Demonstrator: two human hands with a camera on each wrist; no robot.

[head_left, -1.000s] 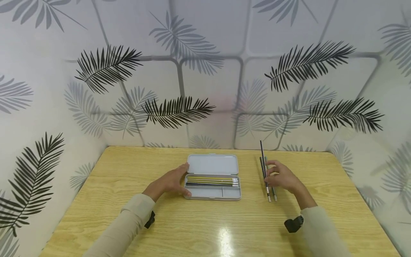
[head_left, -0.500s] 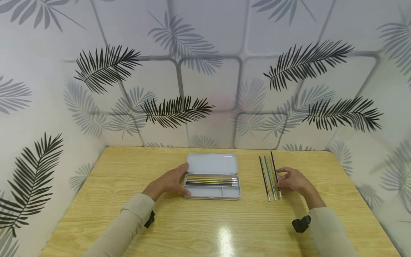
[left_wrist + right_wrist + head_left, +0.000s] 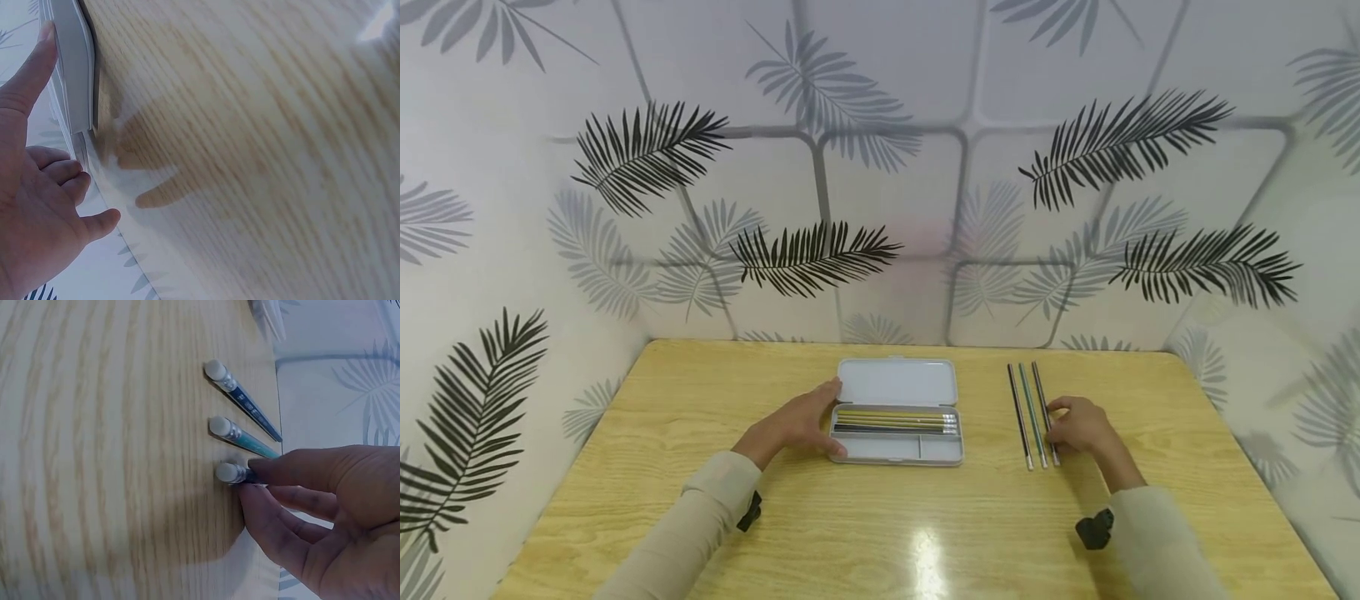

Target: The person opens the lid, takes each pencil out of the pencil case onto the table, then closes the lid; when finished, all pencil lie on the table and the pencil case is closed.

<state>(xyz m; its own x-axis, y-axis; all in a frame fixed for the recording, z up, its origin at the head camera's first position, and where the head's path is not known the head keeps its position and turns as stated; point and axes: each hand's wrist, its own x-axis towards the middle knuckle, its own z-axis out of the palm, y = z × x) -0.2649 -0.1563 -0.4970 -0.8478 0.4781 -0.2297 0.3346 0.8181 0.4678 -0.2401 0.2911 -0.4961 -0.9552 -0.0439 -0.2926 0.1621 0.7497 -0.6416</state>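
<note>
A white pencil case (image 3: 872, 451) lies with its lid (image 3: 897, 382) laid back on the table. Several yellow and dark pencils (image 3: 891, 420) fill its rear compartment. My left hand (image 3: 790, 423) rests at the case's left end, thumb at the front corner and a finger by the lid; the left wrist view shows the thumb straight along the side. To the right, my right hand (image 3: 1081, 425) pinches a dark pencil (image 3: 230, 473) between thumb and finger, near its white eraser. Beside it lie a teal pencil (image 3: 1031, 404) and another dark pencil (image 3: 1018, 404), roughly parallel.
The case's front part has two compartments split by a small divider (image 3: 920, 448). The wooden table (image 3: 820, 525) meets a leaf-patterned wall covering (image 3: 910, 300) at its back edge. A black camera (image 3: 1094, 529) sits at the right wrist.
My right hand has moved right, away from the overlapping pencils, and set the dark pencil down to the right of the teal one. The three pencils now lie spread apart. My left hand stays put.
</note>
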